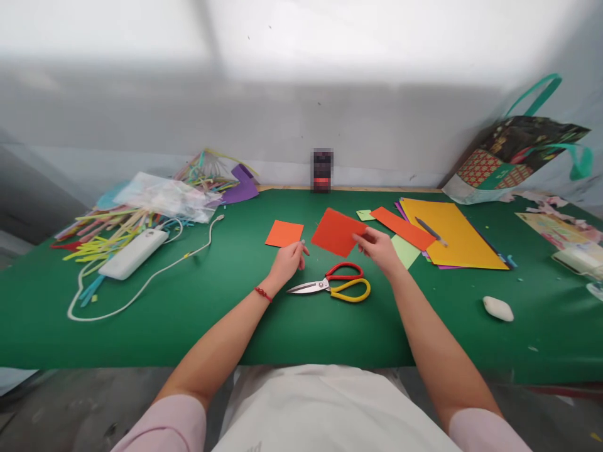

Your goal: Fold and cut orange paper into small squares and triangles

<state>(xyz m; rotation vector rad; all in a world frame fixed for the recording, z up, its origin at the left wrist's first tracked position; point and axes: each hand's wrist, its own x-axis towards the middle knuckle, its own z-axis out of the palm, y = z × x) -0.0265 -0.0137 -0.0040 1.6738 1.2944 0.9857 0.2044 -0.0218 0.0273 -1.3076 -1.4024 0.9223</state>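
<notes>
My right hand (379, 249) pinches the right corner of an orange paper square (335, 231) and holds it just above the green table (292, 326). My left hand (288, 261) rests on the table with its fingers curled, just left of that square and below a smaller orange square (284, 233) lying flat; whether it holds anything I cannot make out. Scissors (336, 284) with one red and one yellow handle lie shut on the table between my hands.
A stack of coloured sheets (452, 235) with a pencil (429, 230) and an orange strip (402, 228) lies at right. At left are paper strips (108, 235), a plastic bag (162, 196) and a white power bank (132, 253) with cable. A white eraser (498, 308) and a printed bag (513, 154) sit at right.
</notes>
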